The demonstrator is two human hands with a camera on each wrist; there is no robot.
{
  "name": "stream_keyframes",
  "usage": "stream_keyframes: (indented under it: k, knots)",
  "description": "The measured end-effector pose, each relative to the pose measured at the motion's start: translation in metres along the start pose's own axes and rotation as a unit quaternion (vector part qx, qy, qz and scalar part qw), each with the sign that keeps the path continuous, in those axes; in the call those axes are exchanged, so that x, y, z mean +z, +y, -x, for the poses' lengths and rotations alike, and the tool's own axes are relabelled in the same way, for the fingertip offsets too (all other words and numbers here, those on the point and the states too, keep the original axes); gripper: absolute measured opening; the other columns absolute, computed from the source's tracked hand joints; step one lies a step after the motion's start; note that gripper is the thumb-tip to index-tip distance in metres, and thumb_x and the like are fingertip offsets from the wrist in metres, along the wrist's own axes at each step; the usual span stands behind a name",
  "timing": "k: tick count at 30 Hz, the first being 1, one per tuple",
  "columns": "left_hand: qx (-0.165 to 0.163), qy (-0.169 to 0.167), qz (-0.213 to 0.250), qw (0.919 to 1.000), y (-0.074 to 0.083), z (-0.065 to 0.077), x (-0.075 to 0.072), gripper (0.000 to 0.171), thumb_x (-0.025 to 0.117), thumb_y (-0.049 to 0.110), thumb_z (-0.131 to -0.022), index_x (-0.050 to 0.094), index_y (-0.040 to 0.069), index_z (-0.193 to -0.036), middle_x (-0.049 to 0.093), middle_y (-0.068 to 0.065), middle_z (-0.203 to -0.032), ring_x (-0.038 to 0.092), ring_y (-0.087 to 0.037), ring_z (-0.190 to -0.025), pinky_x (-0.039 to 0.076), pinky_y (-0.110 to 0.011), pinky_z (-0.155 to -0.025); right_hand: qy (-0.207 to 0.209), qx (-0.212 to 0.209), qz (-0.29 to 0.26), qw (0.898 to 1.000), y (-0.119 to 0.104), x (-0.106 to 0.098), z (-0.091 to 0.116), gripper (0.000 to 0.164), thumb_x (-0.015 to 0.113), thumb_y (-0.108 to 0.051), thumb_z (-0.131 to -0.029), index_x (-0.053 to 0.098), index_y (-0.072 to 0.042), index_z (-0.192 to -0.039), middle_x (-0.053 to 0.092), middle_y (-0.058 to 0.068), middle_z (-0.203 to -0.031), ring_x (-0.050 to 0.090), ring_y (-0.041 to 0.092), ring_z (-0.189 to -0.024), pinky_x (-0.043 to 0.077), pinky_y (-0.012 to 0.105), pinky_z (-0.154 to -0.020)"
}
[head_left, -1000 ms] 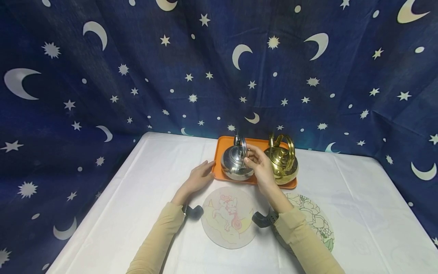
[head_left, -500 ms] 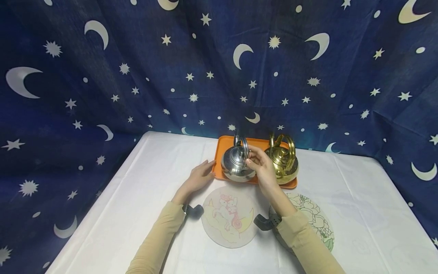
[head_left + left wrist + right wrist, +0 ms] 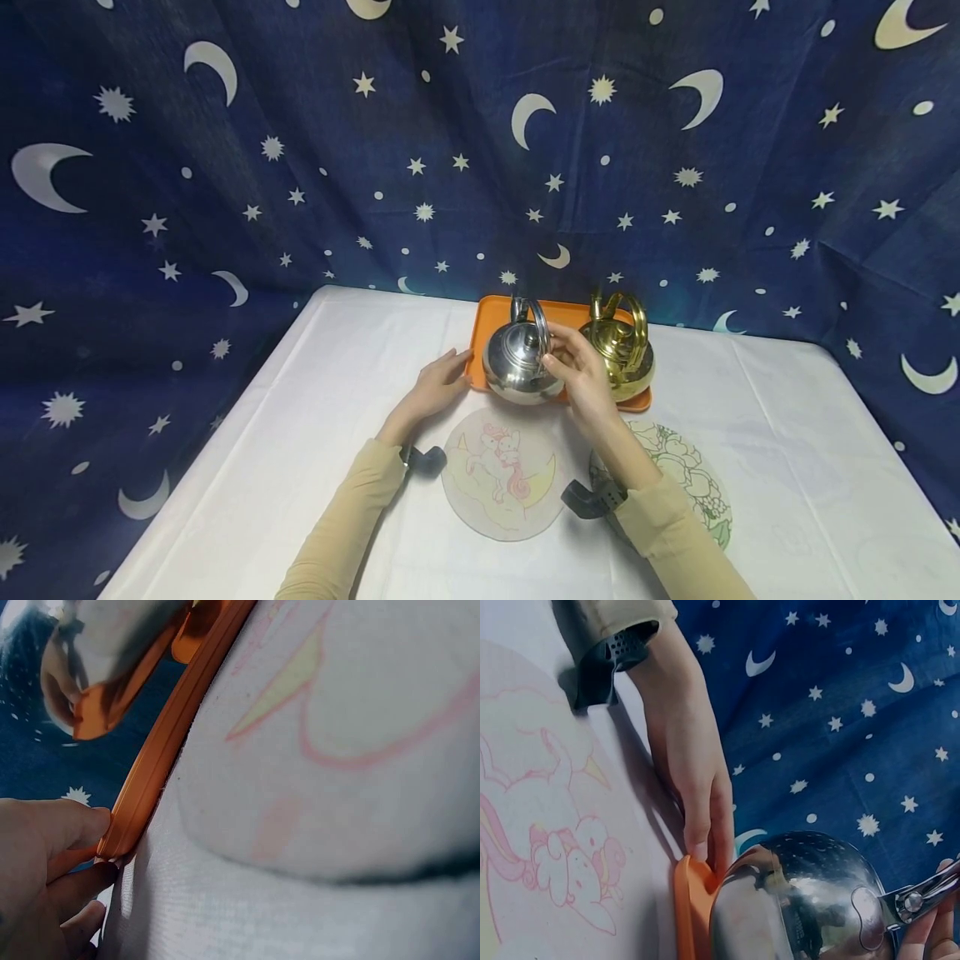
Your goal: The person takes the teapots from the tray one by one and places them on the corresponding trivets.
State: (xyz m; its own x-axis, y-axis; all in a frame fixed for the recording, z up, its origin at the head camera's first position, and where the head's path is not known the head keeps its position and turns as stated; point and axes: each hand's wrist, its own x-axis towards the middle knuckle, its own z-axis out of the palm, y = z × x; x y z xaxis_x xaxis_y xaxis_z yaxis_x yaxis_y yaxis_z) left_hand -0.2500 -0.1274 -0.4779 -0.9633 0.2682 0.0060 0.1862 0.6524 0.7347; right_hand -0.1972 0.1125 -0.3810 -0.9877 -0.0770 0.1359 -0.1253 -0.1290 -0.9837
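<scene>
In the head view a shiny silver kettle point(image 3: 513, 371) is over the left part of an orange tray point(image 3: 491, 317), its base overlapping the front rim. My right hand point(image 3: 588, 383) grips the kettle's upright handle from the right; in the right wrist view its fingers point(image 3: 932, 934) show at the handle's end. My left hand point(image 3: 432, 389) holds the tray's left edge. Up close in the left wrist view, the thumb point(image 3: 86, 823) lies on the rim and the other fingers bend around outside it. A gold kettle point(image 3: 630, 375) stands on the tray's right part, partly behind my right hand.
A round mat with a pink unicorn drawing point(image 3: 498, 500) lies in front of the tray. Beside it, a round mat with a green floral drawing point(image 3: 693, 483) is partly under my right forearm. A blue star-and-moon cloth point(image 3: 450, 208) rises behind the white table point(image 3: 765, 467).
The silver kettle has come slightly toward me and to the right with my right hand on its handle. My left hand and the tray stay where they were.
</scene>
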Motion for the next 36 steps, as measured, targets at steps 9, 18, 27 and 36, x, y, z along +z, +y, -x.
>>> stream_keyframes:
  k: [9,18,27,36]
  knots:
    - [-0.007,-0.003,-0.005,1.0,0.0,-0.002,0.0,0.054,0.054,0.029,-0.095,0.042,0.02,-0.146,0.039,-0.008,-0.154,0.026,-0.03,-0.148,0.016,-0.058,-0.12,-0.005,-0.011,0.0,1.0,-0.008,-0.003,0.016,0.046,0.051,0.012,-0.086,0.047,0.005,-0.132,0.058,-0.008,-0.094,0.053,0.011,-0.094,0.047,0.021,-0.088]
    - [-0.007,-0.004,-0.013,0.9999,-0.001,-0.003,0.0,0.054,0.054,0.029,-0.095,0.042,0.019,-0.146,0.038,-0.01,-0.154,0.026,-0.031,-0.147,0.018,-0.057,-0.12,-0.002,-0.015,0.011,1.0,-0.013,-0.004,0.034,0.045,0.052,0.011,-0.087,0.046,0.009,-0.131,0.058,-0.008,-0.095,0.054,0.009,-0.093,0.047,0.019,-0.088]
    - [-0.01,-0.002,-0.005,0.9999,0.0,-0.001,0.0,0.054,0.054,0.028,-0.095,0.042,0.019,-0.146,0.037,-0.012,-0.154,0.028,-0.033,-0.147,0.019,-0.058,-0.119,0.007,-0.007,0.011,1.0,-0.008,-0.007,0.045,0.045,0.053,0.009,-0.086,0.048,0.006,-0.131,0.058,-0.007,-0.098,0.055,0.009,-0.095,0.047,0.02,-0.091]
    - [-0.006,-0.003,-0.005,1.0,-0.001,-0.001,0.0,0.054,0.055,0.029,-0.094,0.042,0.019,-0.146,0.037,-0.012,-0.154,0.027,-0.032,-0.147,0.018,-0.058,-0.119,-0.003,-0.021,0.011,1.0,-0.004,-0.01,0.056,0.044,0.053,0.009,-0.086,0.047,0.01,-0.129,0.059,-0.005,-0.099,0.055,0.009,-0.094,0.047,0.02,-0.09]
